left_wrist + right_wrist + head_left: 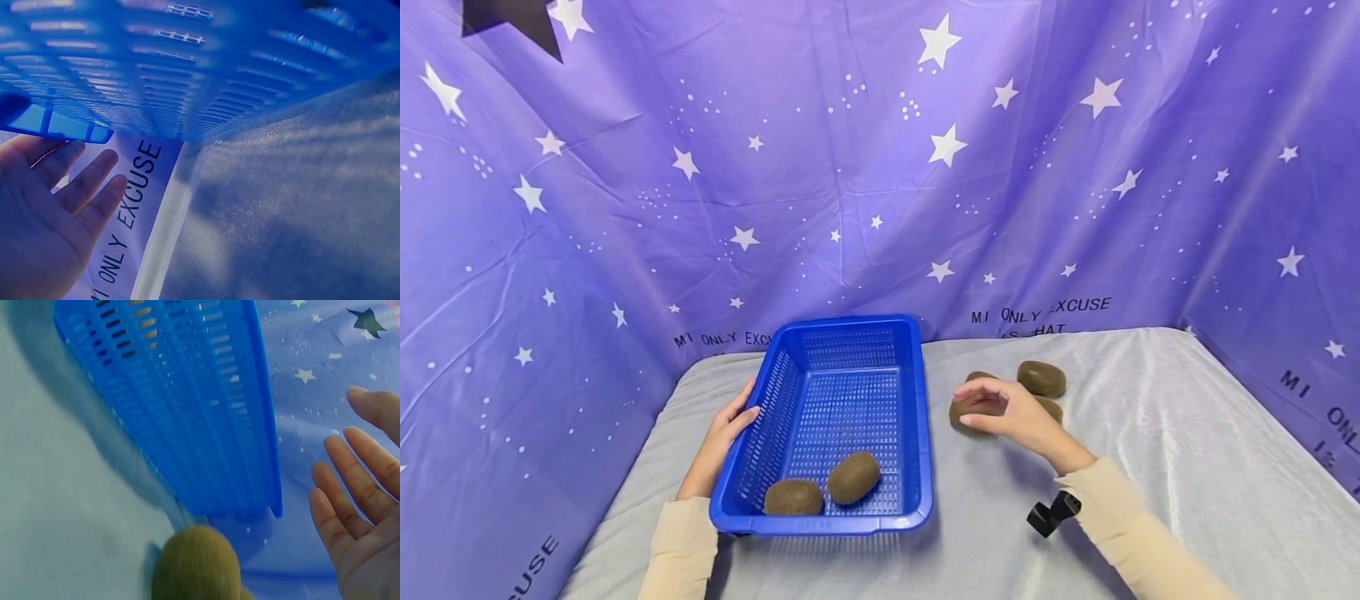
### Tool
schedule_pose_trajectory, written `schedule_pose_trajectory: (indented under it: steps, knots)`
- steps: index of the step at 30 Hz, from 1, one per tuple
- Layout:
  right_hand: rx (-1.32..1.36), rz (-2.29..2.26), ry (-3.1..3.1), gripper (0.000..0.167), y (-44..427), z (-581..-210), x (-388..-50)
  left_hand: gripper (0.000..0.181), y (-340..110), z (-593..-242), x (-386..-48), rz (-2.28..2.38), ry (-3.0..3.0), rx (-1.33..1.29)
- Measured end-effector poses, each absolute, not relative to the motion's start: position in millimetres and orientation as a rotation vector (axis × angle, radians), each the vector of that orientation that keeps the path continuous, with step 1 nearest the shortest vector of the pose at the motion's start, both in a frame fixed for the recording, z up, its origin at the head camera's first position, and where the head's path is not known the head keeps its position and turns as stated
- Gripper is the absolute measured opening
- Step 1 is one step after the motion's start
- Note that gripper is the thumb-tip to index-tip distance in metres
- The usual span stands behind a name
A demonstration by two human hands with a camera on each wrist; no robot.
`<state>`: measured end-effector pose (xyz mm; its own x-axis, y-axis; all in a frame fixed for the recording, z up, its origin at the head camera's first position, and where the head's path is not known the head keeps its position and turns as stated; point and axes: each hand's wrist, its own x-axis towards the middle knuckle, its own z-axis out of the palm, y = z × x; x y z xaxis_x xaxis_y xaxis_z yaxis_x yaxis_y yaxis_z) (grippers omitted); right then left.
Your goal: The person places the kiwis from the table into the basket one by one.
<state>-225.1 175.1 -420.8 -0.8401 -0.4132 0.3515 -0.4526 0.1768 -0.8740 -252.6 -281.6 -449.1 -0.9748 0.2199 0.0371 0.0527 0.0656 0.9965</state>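
Observation:
A blue plastic basket (922, 433) with slotted walls is in the middle of the head view. Two kiwifruits, one brown oval (853, 478) and another (793, 497), lie at its near end. My left hand (725, 433) holds the basket's left rim, thumb over the top; in the left wrist view its other fingers (87, 181) extend below the rim. To the right of the basket, my right hand (1011, 414) hovers over a group of kiwifruits (1042, 378), fingers loosely bent with nothing between them. It partly hides some of them. The right wrist view shows one kiwifruit (197, 565) up close.
A pale grey cloth (1187, 433) covers the table. Purple star-printed curtains (850, 167) hang behind it and on both sides. A black device (1052, 513) sits at the right wrist.

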Motion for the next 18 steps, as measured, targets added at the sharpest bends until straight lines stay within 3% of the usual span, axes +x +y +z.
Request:
schedule_pose_trajectory:
  steps: [18]
  knots:
    - [0.606, 1.749, -2.364, 0.036, 237, -445, -219, 0.061, -282, -450, -253, 2.078, 2.176, 0.328]
